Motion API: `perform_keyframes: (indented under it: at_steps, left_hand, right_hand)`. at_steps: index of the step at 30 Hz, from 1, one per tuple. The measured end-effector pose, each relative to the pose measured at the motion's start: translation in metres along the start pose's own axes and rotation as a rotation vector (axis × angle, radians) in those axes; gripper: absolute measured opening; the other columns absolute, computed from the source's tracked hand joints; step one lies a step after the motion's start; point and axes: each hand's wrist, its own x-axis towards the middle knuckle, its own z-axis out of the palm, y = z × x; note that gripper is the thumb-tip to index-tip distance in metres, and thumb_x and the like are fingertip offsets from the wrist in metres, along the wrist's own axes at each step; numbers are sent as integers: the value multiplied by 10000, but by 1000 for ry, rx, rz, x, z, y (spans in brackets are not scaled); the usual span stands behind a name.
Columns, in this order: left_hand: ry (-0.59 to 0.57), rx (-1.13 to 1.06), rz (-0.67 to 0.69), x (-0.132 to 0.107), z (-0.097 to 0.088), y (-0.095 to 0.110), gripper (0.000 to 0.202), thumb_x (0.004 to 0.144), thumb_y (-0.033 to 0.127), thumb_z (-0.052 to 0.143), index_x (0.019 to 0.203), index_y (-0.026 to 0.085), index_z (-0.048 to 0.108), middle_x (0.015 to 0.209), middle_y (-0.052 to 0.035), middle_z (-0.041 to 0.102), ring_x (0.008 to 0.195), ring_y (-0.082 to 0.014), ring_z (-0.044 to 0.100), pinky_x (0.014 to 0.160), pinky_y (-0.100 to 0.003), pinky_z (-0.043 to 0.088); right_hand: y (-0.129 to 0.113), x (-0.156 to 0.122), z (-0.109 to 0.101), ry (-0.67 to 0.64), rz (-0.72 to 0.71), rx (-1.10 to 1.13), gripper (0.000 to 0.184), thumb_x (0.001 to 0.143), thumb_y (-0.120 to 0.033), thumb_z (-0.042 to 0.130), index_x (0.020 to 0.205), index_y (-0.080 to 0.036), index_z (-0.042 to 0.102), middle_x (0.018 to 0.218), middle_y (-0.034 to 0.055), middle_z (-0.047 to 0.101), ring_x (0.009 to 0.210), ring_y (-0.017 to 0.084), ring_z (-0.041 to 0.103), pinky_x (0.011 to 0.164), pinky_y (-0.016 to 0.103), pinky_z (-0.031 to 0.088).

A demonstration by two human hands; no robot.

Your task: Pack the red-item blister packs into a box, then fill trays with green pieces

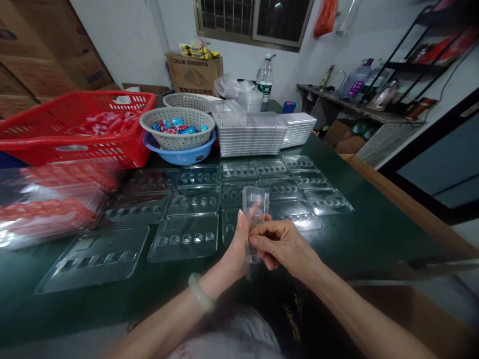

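Head view: at lower centre the left hand [236,247] and the right hand [285,245] both pinch one clear tray [255,205], held upright above the green table [374,234]. Just beyond it, flat trays [194,199] lie in rows. Farther, at upper centre, stands a tray stack [251,132]. Left of it a basket [175,143] of wrapped candies [174,124] sits in a blue bowl [183,157], beside a red crate [93,152].

Clear plastic blister tray [255,209], upright, edge-on, above dark green table, btwn both hands.
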Motion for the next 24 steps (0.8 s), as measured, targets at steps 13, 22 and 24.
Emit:
perform_keyframes:
  at_steps: [13,22,24]
  left_hand:
    - [-11,197,184,10,-7,-13,402,807,450,582,1121,199,588,951,-49,627,826,-163,595,738,-243,478]
    - [94,20,95,25,-14,4,631,748,306,596,1328,199,371,1069,-115,598,927,-256,595,714,-355,499]
    - [69,-31,100,24,-17,11,671,715,290,599,1334,184,363,1089,-136,594,962,-288,585,735,-395,503]
  right_hand:
    - [-12,-11,3,148,-94,-208,127,742,-130,513,621,-167,524,508,-72,425,417,30,343,407,170,283]
    - [-23,-70,-76,510,-149,-542,186,881,-315,446,740,-199,480,506,-61,386,454,74,364,441,196,296]
    - [-15,-91,-105,605,-186,-839,190,897,-317,416,759,-199,473,561,-38,428,501,91,415,490,207,340]
